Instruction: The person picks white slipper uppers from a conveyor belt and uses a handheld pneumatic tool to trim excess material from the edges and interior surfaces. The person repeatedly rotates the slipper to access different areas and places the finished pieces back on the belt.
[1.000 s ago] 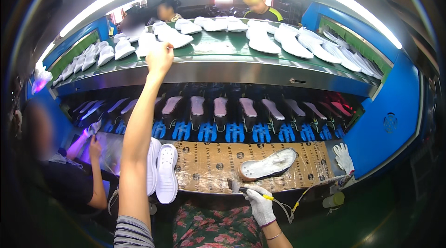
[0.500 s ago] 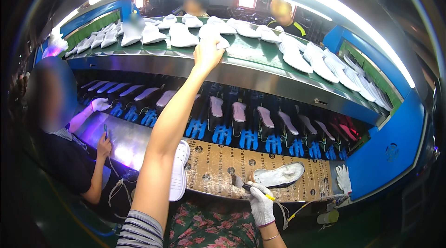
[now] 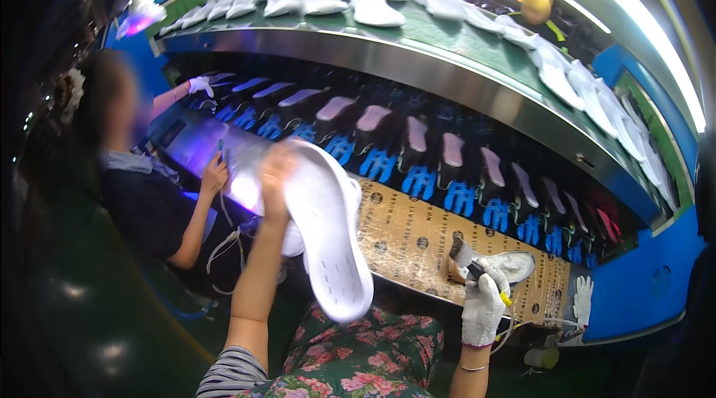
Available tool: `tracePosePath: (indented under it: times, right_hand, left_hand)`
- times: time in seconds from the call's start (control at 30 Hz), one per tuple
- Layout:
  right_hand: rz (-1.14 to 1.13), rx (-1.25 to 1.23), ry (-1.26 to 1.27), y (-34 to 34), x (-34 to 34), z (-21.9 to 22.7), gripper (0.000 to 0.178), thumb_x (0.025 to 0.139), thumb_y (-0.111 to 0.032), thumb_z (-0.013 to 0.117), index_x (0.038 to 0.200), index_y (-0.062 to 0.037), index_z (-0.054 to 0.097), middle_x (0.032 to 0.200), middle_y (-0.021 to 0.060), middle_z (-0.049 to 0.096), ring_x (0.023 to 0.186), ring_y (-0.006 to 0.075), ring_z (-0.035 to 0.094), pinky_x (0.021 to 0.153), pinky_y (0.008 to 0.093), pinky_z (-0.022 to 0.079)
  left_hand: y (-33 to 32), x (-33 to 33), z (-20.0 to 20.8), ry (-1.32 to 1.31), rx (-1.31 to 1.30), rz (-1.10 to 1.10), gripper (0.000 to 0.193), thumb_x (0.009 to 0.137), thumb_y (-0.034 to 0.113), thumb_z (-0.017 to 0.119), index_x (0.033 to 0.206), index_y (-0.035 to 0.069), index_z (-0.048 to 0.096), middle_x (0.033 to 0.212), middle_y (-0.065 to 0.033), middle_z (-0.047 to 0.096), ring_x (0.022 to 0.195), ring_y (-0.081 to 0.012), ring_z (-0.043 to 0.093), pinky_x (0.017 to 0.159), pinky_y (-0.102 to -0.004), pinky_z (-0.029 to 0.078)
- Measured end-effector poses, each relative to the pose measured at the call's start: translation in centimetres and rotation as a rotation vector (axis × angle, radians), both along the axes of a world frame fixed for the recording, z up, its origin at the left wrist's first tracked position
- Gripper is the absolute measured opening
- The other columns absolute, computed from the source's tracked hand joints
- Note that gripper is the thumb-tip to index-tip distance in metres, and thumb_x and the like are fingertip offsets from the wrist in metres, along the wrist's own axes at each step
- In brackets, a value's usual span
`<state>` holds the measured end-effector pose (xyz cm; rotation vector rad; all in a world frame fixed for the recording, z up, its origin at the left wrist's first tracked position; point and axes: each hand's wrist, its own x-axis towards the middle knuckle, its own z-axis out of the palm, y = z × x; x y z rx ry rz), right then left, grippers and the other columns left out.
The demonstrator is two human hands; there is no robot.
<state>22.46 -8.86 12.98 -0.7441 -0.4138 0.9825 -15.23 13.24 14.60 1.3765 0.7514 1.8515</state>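
- Sole [image 3: 328, 237], white: gripped at its eleven-o'clock end by the bare left hand [image 3: 277, 173], slightly blurred; long axis directed toward between five and six.
- Brush [image 3: 462, 252]: clasped in the gloved right hand [image 3: 483, 310], at four o'clock from the sole.
- Shoe [image 3: 513, 267]: laid on cardboard [image 3: 399, 237], one o'clock from the nearer right hand, long axis roughly nine-to-three.

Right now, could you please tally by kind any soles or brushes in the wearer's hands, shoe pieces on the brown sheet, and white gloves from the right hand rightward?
White sole: 1
Brush: 1
Shoe piece: 1
White gloves: 2, one worn and one loose glove
Total: 5
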Motion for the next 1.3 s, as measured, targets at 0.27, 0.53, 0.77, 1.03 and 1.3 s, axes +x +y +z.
tracePosePath:
  times: [0.27,0.53,0.77,1.03,1.3]
  right_hand:
    - [0.324,-0.005,-0.703,1.9,-6.9,0.0,0.019,0.079,0.006,0.083,0.098,0.0018,0.080,0.105,0.0159,0.080,0.100,0.0242,0.076,0.093,0.0358,0.058]
    - [0.296,0.157,-1.064,3.8,-7.2,-0.4,0.018,0.083,0.000,0.084,0.100,-0.0038,0.081,0.099,0.0137,0.080,0.087,0.0212,0.077,0.078,0.0340,0.060]
    - [0.192,0.323,-1.355,5.2,-6.7,0.9,0.032,0.076,-0.002,0.083,0.107,-0.0078,0.081,0.114,0.0141,0.079,0.095,0.0328,0.075,0.083,0.0397,0.060]
    - [0.056,0.450,-1.649,5.5,-8.7,0.4,0.042,0.069,-0.008,0.078,0.111,-0.0061,0.077,0.116,0.0162,0.076,0.097,0.0344,0.075,0.080,0.0426,0.060]
    - [0.070,0.394,-1.363,5.5,-7.6,-1.5,0.035,0.073,-0.002,0.081,0.108,-0.0060,0.078,0.116,0.0161,0.078,0.097,0.0344,0.076,0.081,0.0426,0.060]
  left_hand:
    - [-14.1,9.7,-16.3,-0.301,-0.914,-0.915,0.038,0.108,0.034,0.060,0.123,0.001,0.070,0.114,-0.0112,0.075,0.100,-0.0179,0.073,0.091,-0.0347,0.059]
    - [-21.8,8.4,-16.0,-0.905,-1.113,-1.476,0.118,0.089,0.096,0.016,0.163,0.007,0.039,0.146,-0.0267,0.060,0.127,-0.0516,0.062,0.113,-0.0603,0.047]
    - [-18.2,11.8,-9.2,-1.067,-1.161,-1.060,0.125,0.082,0.102,0.008,0.157,0.008,0.044,0.127,-0.0237,0.067,0.108,-0.0417,0.071,0.101,-0.0566,0.056]
    - [-19.0,13.0,-10.7,-0.401,-1.028,-0.820,0.106,0.095,0.090,0.010,0.168,0.014,0.025,0.165,-0.0150,0.042,0.150,-0.0278,0.045,0.125,-0.0458,0.038]
    - [-19.2,12.2,-13.2,-0.472,-0.981,-0.694,0.106,0.096,0.090,0.014,0.166,0.013,0.030,0.160,-0.0119,0.048,0.146,-0.0284,0.050,0.122,-0.0458,0.041]
